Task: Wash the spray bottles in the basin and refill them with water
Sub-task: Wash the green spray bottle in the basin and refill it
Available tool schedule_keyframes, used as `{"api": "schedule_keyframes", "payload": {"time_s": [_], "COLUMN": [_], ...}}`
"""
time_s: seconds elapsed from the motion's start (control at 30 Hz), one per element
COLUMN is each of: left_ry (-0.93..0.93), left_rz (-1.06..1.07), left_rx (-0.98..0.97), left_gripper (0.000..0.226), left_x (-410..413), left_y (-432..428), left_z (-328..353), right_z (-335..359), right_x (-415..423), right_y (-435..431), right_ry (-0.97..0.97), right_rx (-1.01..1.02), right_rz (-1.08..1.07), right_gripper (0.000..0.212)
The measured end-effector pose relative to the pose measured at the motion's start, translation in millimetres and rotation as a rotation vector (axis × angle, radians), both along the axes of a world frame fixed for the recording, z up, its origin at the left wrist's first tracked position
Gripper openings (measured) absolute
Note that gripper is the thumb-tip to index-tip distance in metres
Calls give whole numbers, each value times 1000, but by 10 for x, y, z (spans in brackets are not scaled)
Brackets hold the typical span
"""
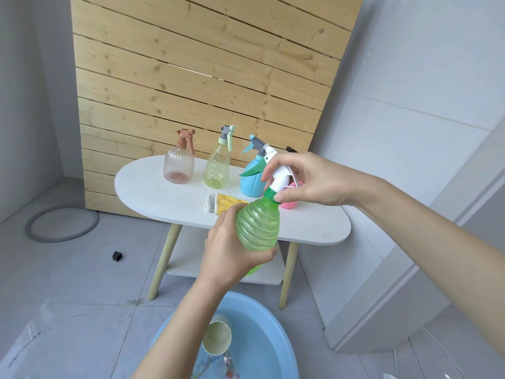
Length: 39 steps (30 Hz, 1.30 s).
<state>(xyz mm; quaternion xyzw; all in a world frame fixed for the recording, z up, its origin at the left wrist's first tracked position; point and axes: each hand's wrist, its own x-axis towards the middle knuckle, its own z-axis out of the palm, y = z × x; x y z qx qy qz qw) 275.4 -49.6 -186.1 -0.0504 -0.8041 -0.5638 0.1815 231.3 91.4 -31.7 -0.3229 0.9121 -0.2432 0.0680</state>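
Grip of left hand (229,258) wraps green bottle (258,228); right hand (314,181) pinches its sprayer (280,179).

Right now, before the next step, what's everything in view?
Table: 1, white, by wooden panel.
Green bottle: 1, green, in both hands.
Brown bottle: 1, pinkish brown, table left.
Yellow bottle: 1, pale yellow, table middle.
Blue bottle: 1, blue, table right.
Pink thing: 1, pink, table right, partly hidden.
Cloth: 1, yellow and grey, table front.
Basin: 1, blue, floor.
Cup: 1, cream, in basin.
Hose: 1, grey, floor left.
Left hand: 1, grip round green bottle's body.
Right hand: 1, grip on its spray head.
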Motion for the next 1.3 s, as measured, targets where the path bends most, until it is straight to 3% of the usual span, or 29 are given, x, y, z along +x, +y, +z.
{"api": "schedule_keyframes", "payload": {"time_s": [0.17, 0.4, 0.63, 0.77, 1.0, 1.2, 1.3], "left_ry": [-4, 17, 61, 68, 94, 98, 112], "left_rz": [23, 86, 84, 68, 52, 72, 78], "left_rx": [-33, 11, -32, -36, -63, -97, -124], "left_gripper": [88, 73, 77, 76, 79, 83, 82], "left_x": [21, 18, 9, 11, 5, 18, 18], "left_y": [47, 95, 113, 124, 100, 130, 137], "left_z": [-13, 2, -16, -7, -27, -71, -92], "right_z": [-116, -315, -359, -290, -36, -93, -78], "right_x": [23, 82, 120, 137, 136, 122, 146], "right_y": [26, 8, 30, 23, 109, 104, 99], "right_ry": [57, 258, 386, 310, -64, -38, -33], "right_rx": [34, -43, -26, 42, 137, 186, 279], "right_rz": [-85, -177, -195, -183, -162, -143, -165], "right_gripper": [30, 14, 30, 35, 22, 16, 24]}}
